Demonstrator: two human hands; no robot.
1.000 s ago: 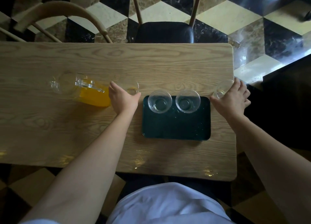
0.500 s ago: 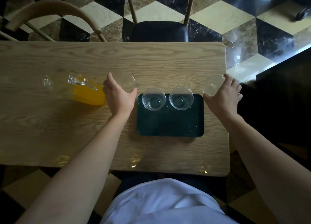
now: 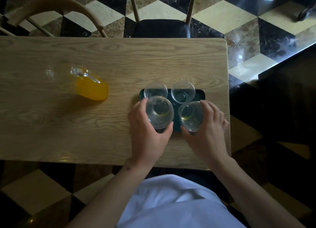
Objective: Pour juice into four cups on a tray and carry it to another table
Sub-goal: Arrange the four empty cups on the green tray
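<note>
Wooden table (image 3: 119,60) over chequered floor: left hand (image 3: 147,133) grips one clear cup (image 3: 159,112), right hand (image 3: 207,133) another (image 3: 192,115), fingers wrapped round both, over the dark tray (image 3: 200,94) beside two empty cups. Next: set down, release, fetch the juice pitcher (image 3: 89,85) at left.

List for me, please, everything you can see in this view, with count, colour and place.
Table: one, light wood, fills the middle of the view.
Tray: one, dark green, on the table's right part.
Cups on the tray: two, clear, along its far edge.
Held cups: two, clear, over the tray's near part.
Pitcher: one, clear with orange juice, left of the tray.
Chairs: two, beyond the table; one dark-seated, one pale wood.
Floor: black, cream and brown tiles.
Left hand: around the left held cup.
Right hand: around the right held cup.
</note>
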